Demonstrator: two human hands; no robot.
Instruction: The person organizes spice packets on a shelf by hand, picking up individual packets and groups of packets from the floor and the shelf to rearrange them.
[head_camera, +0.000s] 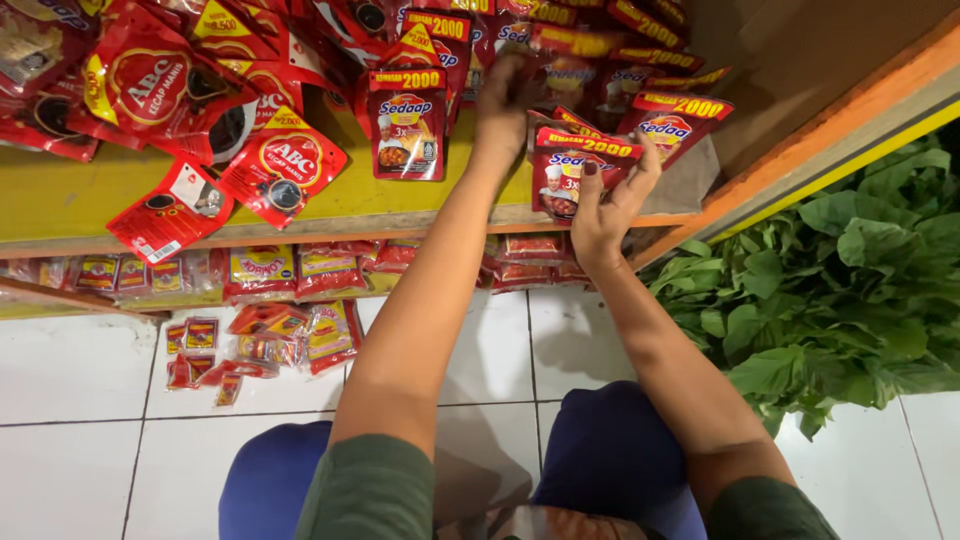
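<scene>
My right hand (608, 208) grips a red sauce sachet (577, 160) at the front edge of a yellow wooden shelf (60, 195), thumb on its face. My left hand (503, 110) reaches deeper onto the shelf and rests among a row of upright red sachets (560, 70); whether it grips one is hidden. Another upright red sachet (407, 125) stands just left of my left wrist. A heap of larger red pouches (170, 90) lies at the shelf's left end.
A lower shelf holds rows of small red and yellow packets (260, 270). Several small packets (250, 345) lie on the white tiled floor (80, 400). A pile of green leafy vegetables (850, 290) sits at the right. My blue-clad knees (610, 440) are at the bottom.
</scene>
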